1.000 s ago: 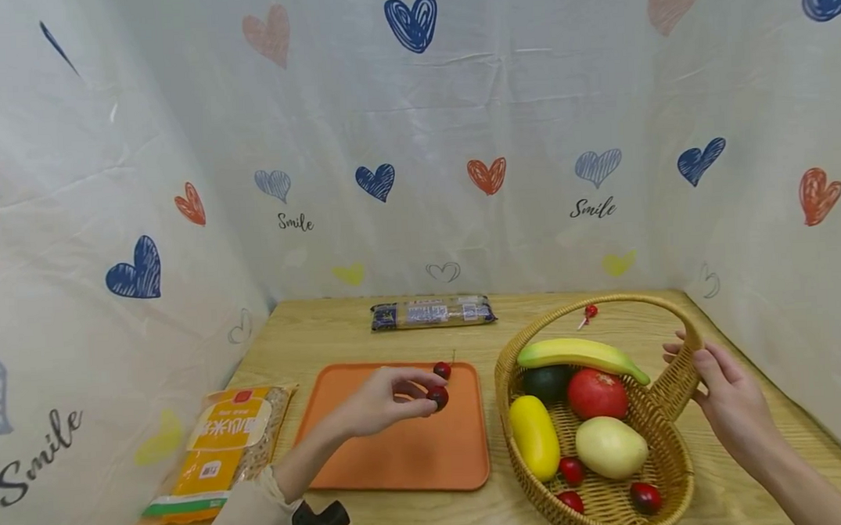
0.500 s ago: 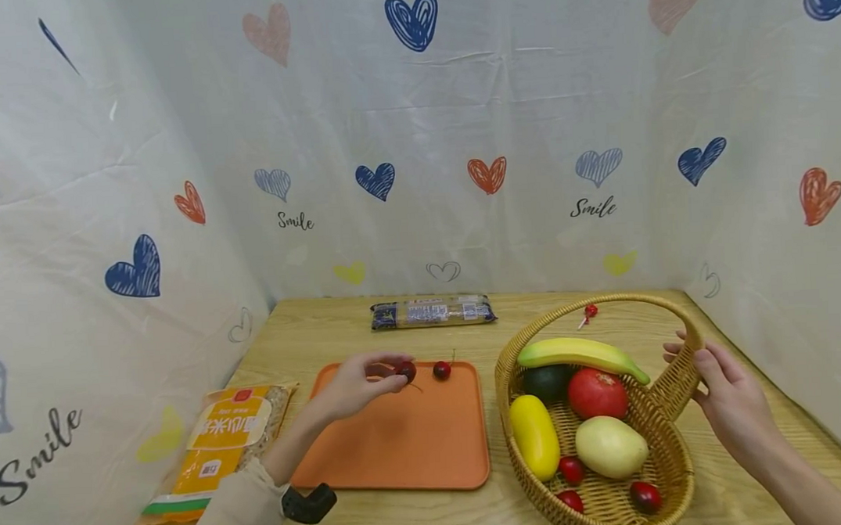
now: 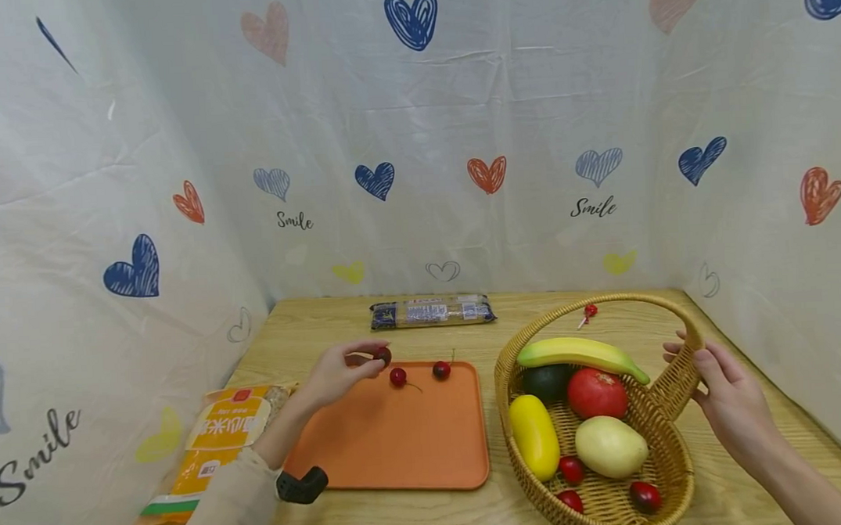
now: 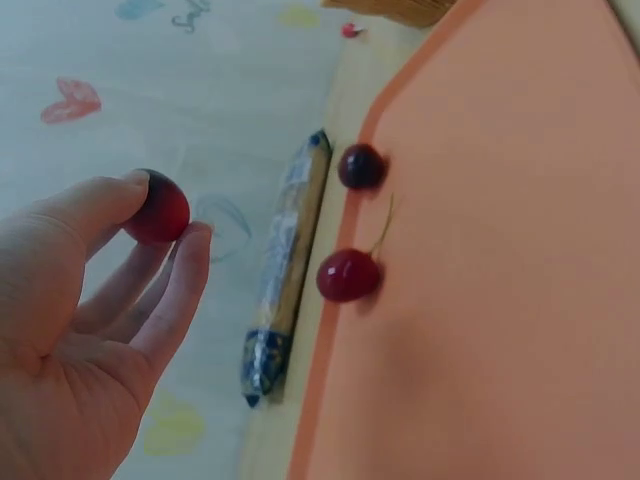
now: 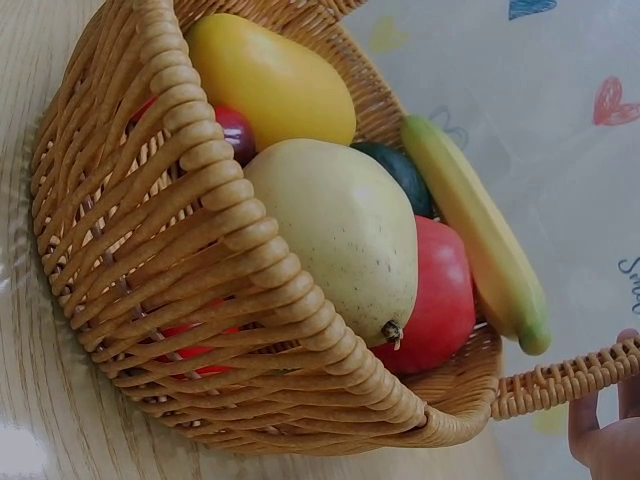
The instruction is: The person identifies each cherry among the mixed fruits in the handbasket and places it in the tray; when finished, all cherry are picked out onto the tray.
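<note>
In the head view my left hand (image 3: 341,369) pinches a dark red cherry (image 3: 382,356) between thumb and fingertips, raised by the far left corner of the orange tray (image 3: 400,447). The left wrist view shows that cherry (image 4: 160,208) up close, half dark and half red. A stemmed cherry (image 3: 398,377) and another cherry (image 3: 442,370) lie along the tray's far side. My right hand (image 3: 733,401) grips the handle (image 3: 678,376) of a wicker basket. Inside are a banana (image 3: 583,357), a pomegranate (image 3: 598,393), a yellow mango (image 3: 535,438), a pale melon-like fruit (image 3: 612,447), a dark green fruit (image 3: 547,383) and small red fruits.
At the left lies an orange bag of grain (image 3: 213,452). A long clear packet with blue ends (image 3: 433,312) is at the back of the wooden table. Behind the basket lies a red lollipop (image 3: 589,311). Heart-printed curtains (image 3: 429,137) close off the back and sides.
My left hand has carried its cherry leftward and away from me, from over the tray to its far left corner. The stemmed cherry is now uncovered. My right hand stays on the basket handle.
</note>
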Available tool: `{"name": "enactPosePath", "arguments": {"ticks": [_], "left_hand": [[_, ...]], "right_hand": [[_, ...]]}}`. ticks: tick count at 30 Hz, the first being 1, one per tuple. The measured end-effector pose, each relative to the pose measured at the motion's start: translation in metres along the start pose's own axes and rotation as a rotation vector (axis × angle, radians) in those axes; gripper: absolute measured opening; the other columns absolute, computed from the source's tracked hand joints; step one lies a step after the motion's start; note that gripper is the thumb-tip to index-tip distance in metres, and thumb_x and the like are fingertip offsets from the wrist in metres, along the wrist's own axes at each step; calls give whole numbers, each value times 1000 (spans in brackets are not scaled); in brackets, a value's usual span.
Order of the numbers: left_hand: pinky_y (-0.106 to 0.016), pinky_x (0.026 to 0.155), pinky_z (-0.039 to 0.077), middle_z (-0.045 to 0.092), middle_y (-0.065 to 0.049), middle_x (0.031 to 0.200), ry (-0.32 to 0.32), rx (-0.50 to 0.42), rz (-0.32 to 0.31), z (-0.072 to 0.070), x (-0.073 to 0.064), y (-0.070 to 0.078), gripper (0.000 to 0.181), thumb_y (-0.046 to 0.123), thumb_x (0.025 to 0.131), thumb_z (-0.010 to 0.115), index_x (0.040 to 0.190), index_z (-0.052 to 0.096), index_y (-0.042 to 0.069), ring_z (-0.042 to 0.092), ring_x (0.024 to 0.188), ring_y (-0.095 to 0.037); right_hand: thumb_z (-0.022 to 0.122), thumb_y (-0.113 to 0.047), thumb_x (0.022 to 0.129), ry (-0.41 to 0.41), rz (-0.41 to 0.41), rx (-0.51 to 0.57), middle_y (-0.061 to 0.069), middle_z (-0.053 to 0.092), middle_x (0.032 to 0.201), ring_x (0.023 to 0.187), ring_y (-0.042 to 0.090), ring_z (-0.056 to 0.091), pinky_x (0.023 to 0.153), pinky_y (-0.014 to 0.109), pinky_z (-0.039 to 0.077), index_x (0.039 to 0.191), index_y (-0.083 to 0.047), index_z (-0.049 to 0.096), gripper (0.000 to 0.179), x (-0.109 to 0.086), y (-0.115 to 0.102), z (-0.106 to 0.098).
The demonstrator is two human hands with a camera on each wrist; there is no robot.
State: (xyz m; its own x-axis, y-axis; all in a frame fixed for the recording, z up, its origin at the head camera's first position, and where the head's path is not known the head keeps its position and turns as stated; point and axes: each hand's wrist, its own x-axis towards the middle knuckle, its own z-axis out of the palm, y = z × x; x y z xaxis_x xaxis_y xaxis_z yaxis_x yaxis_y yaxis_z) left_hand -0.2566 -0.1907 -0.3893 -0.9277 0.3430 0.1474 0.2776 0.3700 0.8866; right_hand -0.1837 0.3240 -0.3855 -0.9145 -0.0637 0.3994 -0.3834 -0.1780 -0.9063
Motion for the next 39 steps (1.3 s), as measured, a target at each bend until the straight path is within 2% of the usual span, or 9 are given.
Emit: {"name": "enactPosePath", "arguments": {"ticks": [5,17,29,34,39], "left_hand": [[-47,84,51,59,-18,119,65,-2,-36,-10,0,-9,38,15,93,62,129,56,3,62,100,-36],[-51,85,49,56,-24,119,151,-39,-104,-28,-2,-34,40,9,93,61,130,54,-1,59,102,-44],[-46,83,52,55,-25,121,230,14,-148,-43,-9,-49,40,11,92,62,129,54,-2,61,101,-36],[-44,82,53,57,-24,120,238,60,-150,-42,-8,-51,39,12,92,63,128,56,-1,61,101,-35],[-41,80,54,60,-20,117,246,144,-153,-39,-7,-51,37,14,91,64,126,58,1,60,103,-35]], "right_hand": [[38,-15,102,-6,-6,-1,-5,59,120,111,2,53,80,15,47,140,-8,43,39,-1,0,0],[39,-16,102,2,-2,-11,-6,60,119,111,2,53,79,15,47,141,-9,42,40,-1,1,-1],[38,-16,102,-1,-7,-13,-5,59,119,111,3,52,80,15,47,142,-9,41,40,-1,1,-1],[38,-17,102,1,4,-18,-5,59,120,111,2,52,80,14,47,142,-10,41,40,0,1,-1],[38,-18,102,-6,16,-22,-6,58,120,111,0,52,80,14,46,144,-11,39,42,0,0,-1]]}}
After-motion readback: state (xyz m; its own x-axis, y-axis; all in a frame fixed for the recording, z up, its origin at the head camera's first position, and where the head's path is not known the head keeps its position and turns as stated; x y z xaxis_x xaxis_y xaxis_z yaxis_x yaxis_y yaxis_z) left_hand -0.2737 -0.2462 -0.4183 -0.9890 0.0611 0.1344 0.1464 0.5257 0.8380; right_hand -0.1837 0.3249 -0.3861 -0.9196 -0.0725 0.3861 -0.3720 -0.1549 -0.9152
